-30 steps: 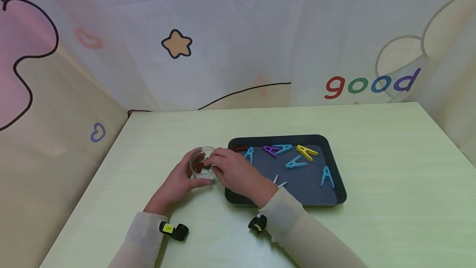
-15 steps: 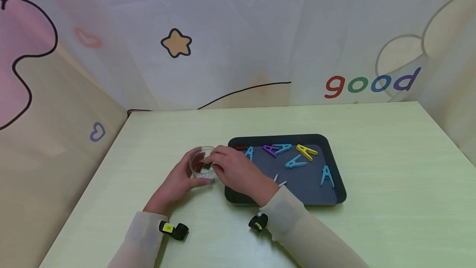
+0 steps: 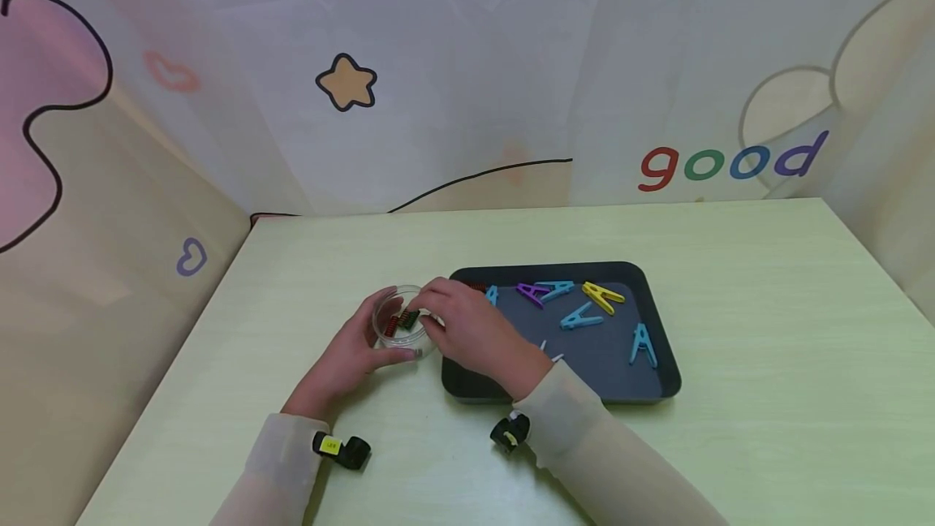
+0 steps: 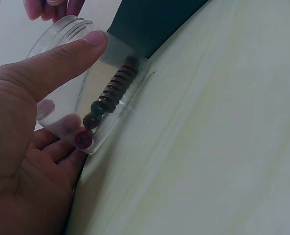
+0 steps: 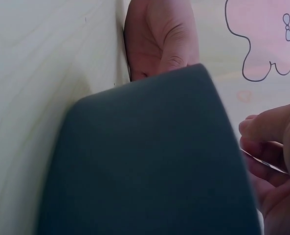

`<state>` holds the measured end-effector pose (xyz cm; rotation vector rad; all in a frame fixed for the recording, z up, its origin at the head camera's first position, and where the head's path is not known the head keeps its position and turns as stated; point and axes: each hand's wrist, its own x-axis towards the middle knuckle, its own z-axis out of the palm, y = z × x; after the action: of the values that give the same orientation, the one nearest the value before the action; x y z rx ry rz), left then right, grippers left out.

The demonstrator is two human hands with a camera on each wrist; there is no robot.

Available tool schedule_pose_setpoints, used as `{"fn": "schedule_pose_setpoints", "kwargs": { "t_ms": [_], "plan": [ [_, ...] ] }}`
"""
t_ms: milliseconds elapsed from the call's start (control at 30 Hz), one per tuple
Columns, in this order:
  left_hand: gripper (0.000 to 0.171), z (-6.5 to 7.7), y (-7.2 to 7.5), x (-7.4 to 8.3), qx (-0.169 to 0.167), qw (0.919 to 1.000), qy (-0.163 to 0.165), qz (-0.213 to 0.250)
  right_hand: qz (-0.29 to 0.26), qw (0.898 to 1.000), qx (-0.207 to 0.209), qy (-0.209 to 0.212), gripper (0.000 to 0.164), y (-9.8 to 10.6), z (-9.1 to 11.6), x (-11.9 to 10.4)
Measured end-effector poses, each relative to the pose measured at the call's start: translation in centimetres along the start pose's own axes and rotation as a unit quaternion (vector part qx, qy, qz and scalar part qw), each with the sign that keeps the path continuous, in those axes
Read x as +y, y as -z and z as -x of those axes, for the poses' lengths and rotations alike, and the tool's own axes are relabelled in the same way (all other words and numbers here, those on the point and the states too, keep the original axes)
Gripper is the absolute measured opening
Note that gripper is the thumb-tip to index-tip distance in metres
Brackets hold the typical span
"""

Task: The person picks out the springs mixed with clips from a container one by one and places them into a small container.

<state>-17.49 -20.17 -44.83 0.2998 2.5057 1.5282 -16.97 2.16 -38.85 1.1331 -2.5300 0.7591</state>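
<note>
My left hand (image 3: 358,347) grips a clear round jar (image 4: 61,93) around its side, thumb near the threaded mouth. Inside, small coil springs lie side by side: a red spring (image 3: 392,326), a brownish one beside it and a dark green spring (image 3: 410,320). Over the right part of the jar's mouth is my right hand (image 3: 471,327), fingers loosely bent. Nothing shows between its thumb and fingers (image 5: 272,142) in the right wrist view.
To the right stands a dark tray (image 3: 570,384) with several small clothespins: blue, a purple clothespin (image 3: 532,294), a yellow clothespin (image 3: 603,297) and a partly hidden white one. A red spring (image 3: 478,286) lies in its far left corner. A curtain hangs behind the table.
My right hand's fingers have drawn up and slightly right from inside the jar, and the dark green spring now shows more fully there. My left hand keeps its grip.
</note>
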Motion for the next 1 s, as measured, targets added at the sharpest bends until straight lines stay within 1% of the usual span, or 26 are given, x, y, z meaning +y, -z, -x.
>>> {"fn": "schedule_pose_setpoints", "kwargs": {
  "t_ms": [200, 433, 633, 733, 833, 1000],
  "plan": [
    [0.094, 0.1, -0.1, 0.1, 0.002, 1.0000, 0.002, 0.002, -0.011, 1.000, -0.004, -0.027, 0.021, 0.3, 0.1, 0.1],
    [0.093, 0.1, -0.1, 0.2, 0.003, 1.0000, -0.002, 0.005, -0.021, 0.999, -0.007, -0.041, 0.023, 0.5, 0.0, 0.3],
    [0.093, 0.0, -0.1, 0.2, 0.004, 1.0000, 0.003, 0.001, -0.022, 0.997, 0.007, -0.071, 0.024, 0.5, 0.0, 0.6],
    [0.093, 0.0, -0.1, 0.3, 0.003, 1.0000, 0.005, 0.004, -0.023, 0.995, 0.015, -0.095, 0.024, 0.6, -0.1, 0.8],
    [0.093, 0.1, -0.2, 0.8, 0.004, 1.0000, 0.007, 0.004, -0.029, 0.992, 0.027, -0.116, 0.023, 0.7, -0.1, 0.9],
    [0.092, 0.9, -0.3, 2.7, 0.003, 1.0000, 0.007, -0.002, -0.036, 0.990, 0.047, -0.127, 0.021, 0.8, -0.1, 1.1]
  ]
}}
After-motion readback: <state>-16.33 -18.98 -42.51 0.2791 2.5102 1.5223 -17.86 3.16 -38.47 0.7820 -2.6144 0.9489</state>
